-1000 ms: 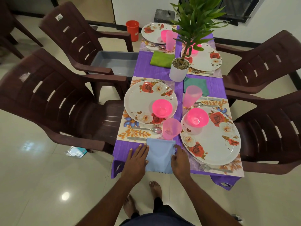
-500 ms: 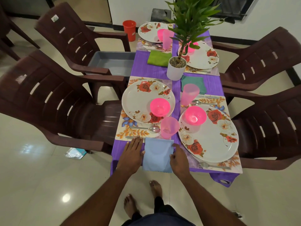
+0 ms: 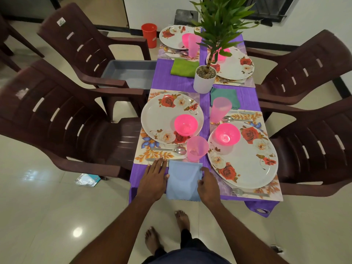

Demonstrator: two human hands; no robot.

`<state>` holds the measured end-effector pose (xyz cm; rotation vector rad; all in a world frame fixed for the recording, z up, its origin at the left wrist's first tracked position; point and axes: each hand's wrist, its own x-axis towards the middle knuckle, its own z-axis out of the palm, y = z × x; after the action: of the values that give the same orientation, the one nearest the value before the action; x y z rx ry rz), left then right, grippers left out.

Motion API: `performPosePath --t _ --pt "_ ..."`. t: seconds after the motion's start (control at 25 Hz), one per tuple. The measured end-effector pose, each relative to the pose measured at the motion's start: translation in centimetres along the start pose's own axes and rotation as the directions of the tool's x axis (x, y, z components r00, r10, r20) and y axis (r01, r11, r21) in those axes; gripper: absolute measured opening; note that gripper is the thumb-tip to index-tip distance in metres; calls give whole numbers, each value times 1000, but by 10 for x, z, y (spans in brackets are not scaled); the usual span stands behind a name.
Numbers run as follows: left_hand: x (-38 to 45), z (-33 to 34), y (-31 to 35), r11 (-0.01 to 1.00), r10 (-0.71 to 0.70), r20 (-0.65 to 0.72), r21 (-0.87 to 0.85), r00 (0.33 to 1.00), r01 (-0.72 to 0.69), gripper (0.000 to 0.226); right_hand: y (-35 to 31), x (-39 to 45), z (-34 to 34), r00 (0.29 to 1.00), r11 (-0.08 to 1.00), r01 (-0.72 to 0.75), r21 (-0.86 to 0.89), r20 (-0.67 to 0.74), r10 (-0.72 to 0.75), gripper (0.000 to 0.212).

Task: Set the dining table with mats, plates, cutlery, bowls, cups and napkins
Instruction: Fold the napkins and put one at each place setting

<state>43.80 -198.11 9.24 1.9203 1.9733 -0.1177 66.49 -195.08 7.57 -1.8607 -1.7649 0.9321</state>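
The light blue napkin (image 3: 183,180) lies flat at the near end of the purple table runner (image 3: 171,80), and everything here is placed from it. The left hand (image 3: 154,178) rests palm down along its left edge, fingers straight and spread, thumb tip touching the cloth; it grasps nothing. The right hand (image 3: 208,184) sits at its right edge with fingers curled, pinching the cloth where the edge is slightly bunched. The napkin thus lies between the two hands, touched by both.

Just beyond the napkin's far edge stands a pink cup (image 3: 197,148), with a spoon (image 3: 171,150) to the cup's left on a floral mat (image 3: 150,153). Beyond those, a rose-patterned plate (image 3: 163,115) carries a pink bowl (image 3: 185,124). Right of the napkin lies a larger rose plate (image 3: 247,162) with a second pink bowl (image 3: 227,133), and a fork (image 3: 247,192) at its near rim.

Farther from the napkin, a second pink cup (image 3: 220,109) stands before a teal napkin (image 3: 224,97), then a white potted plant (image 3: 204,79) and a green napkin (image 3: 183,67). Farthest are two more plates with pink ware, and a red cup (image 3: 149,35) on the floor.

Left of the napkin and far back, a brown chair (image 3: 80,40) bears a small white label (image 3: 61,21), too blurred to read. A grey tub (image 3: 131,73) sits on that chair's seat.
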Motion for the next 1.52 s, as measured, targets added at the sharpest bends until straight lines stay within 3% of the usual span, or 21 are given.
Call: performPosePath --t 0.4,0.6,0.72,0.8,0.88,1.0,1.12,1.32,1.52 --pt "4 -3 3 998 -17 45 57 999 14 66 -2 -2 -2 1000 1000 -13 4 26 13 37" --pt "3 0 2 999 -24 6 -25 1000 24 66 -6 -2 -4 999 989 10 -145 39 -4 39" --pt "-3 1 7 993 95 -105 -56 990 -101 61 -7 -5 -5 999 976 27 -217 34 -20 40" --pt "-8 3 11 986 146 -84 -70 986 -152 71 -4 -6 -1 1000 979 10 -204 11 -8 40" --pt "-11 10 11 989 136 -47 -59 990 -138 76 -4 -6 0 1000 978 21 -209 18 -18 40" --pt "-10 13 9 993 111 -25 -30 994 -111 63 -7 -5 -4 998 976 52 -212 34 -45 55" --pt "-10 12 8 994 106 -16 -30 994 -107 64 -2 -6 -3 998 970 58 -236 8 -57 44" --pt "-5 18 2 993 109 -2 -54 994 -109 80 -1 -8 -4 990 951 137 -279 -2 -143 50" --pt "9 20 -20 981 103 -109 -154 989 -119 77 -3 -12 -2 980 931 184 -315 -13 -198 42"
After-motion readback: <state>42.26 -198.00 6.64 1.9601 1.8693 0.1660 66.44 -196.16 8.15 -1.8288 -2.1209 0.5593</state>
